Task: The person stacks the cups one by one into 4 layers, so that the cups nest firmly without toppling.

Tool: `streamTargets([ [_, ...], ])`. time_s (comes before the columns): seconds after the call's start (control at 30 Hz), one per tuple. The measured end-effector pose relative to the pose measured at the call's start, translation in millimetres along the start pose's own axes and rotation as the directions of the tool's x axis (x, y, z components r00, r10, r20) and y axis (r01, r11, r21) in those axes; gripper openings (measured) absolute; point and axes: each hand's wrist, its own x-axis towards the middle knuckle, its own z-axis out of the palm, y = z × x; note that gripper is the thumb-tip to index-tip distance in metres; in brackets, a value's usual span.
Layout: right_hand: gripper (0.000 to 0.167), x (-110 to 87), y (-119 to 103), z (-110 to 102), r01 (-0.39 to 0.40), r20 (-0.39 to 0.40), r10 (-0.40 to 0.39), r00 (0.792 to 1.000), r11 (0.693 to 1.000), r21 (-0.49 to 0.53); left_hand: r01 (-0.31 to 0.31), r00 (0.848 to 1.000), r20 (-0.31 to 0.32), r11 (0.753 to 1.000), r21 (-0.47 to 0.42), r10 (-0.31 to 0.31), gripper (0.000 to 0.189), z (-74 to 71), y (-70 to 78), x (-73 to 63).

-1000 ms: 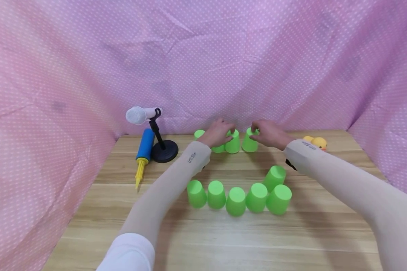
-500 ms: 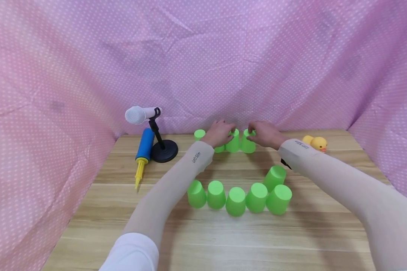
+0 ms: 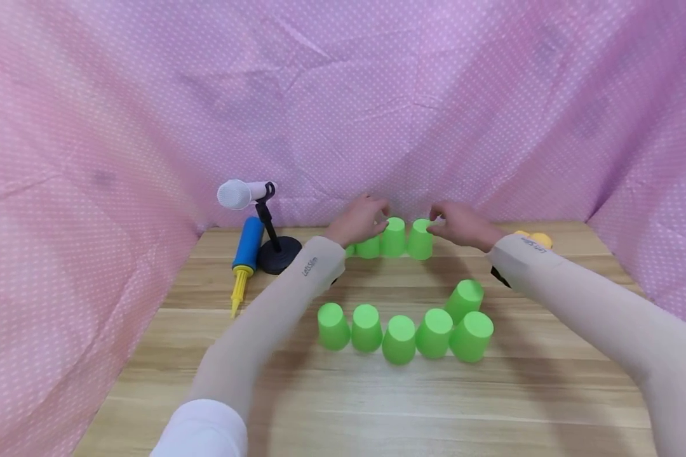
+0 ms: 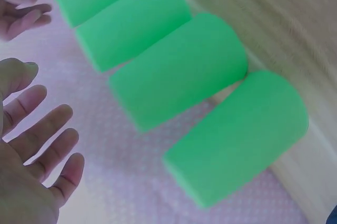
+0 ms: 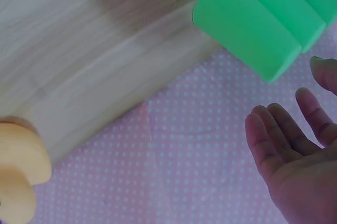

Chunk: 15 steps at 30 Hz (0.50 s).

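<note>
Head view: left hand [image 3: 357,220] and right hand [image 3: 463,225], spread, beside back cups [image 3: 394,238] near far table edge [image 3: 571,228], gap to front cups [image 3: 400,343].

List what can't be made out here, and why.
Leftmost back-row cup: mostly hidden by the left hand, head view.
Yellow toy: partly behind the right sleeve, head view; cut off by the left edge, right wrist view.
Insides of the front cups: hidden by their walls and bases, head view.
Blue thing: cut off at the bottom right corner, left wrist view; too little to name.
</note>
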Motion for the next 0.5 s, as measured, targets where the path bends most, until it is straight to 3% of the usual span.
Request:
streamTargets([
  [0.23, 0.028, -19.9, 3, -14, 0.009, -0.031, -0.008, 0.999, 1.0, 0.024, -0.061, 0.995, -0.075, 0.998, -0.031, 0.058, 0.022, -25.9, 2.2, -32.6],
  [0.37, 0.03, -35.8, -3, -23, 0.006, -0.042, -0.004, 0.999, 0.998, 0.058, -0.132, 0.983, -0.13, 0.991, -0.032, 0.126, 0.019, -35.9, 5.0, -53.6],
  [0.5, 0.023, -52.4, -8, -27, 0.093, -0.101, -0.087, 0.991, 0.994, 0.058, -0.189, 0.966, -0.186, 0.981, -0.031, 0.18, 0.018, -44.4, 5.9, -77.7],
])
